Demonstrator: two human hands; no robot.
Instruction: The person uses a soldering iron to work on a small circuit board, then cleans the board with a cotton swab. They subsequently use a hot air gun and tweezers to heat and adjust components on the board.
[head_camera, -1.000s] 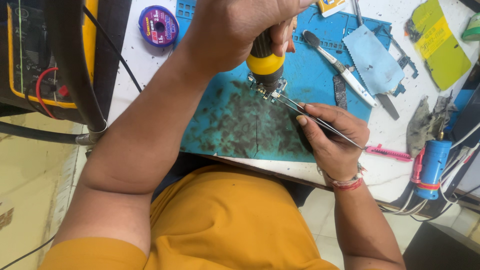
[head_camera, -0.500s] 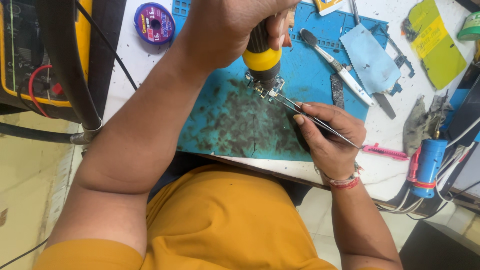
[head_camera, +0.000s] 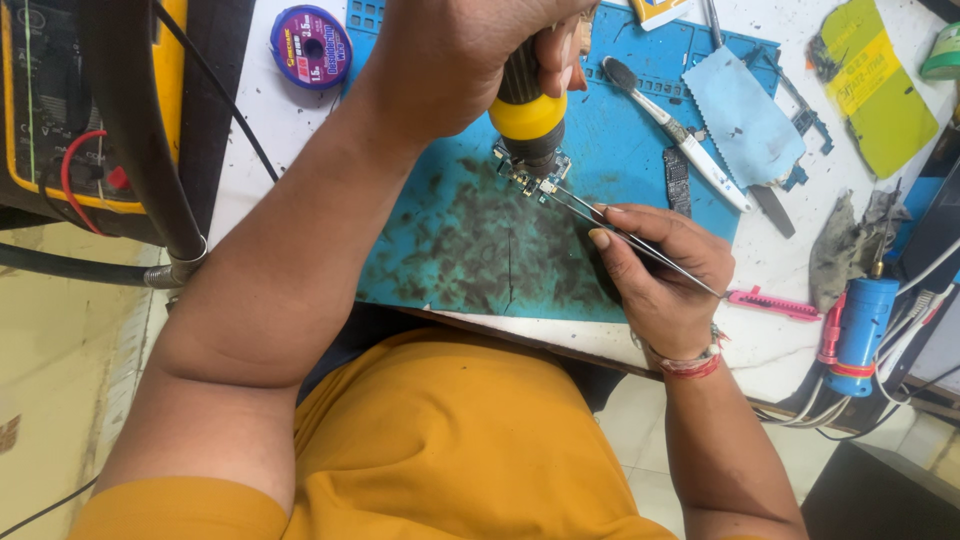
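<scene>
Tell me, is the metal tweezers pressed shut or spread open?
Pressed shut: the thin metal tweezers meet at the small circuit board, squeezed by the right hand.

One head-worn camera looks steeply down, close over the blue work mat (head_camera: 640, 130) and bench edge.

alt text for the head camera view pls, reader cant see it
Seen from above, the left hand holds a yellow-collared tool on a small circuit board, while the right hand steadies it with tweezers over a stained blue work mat.
</scene>
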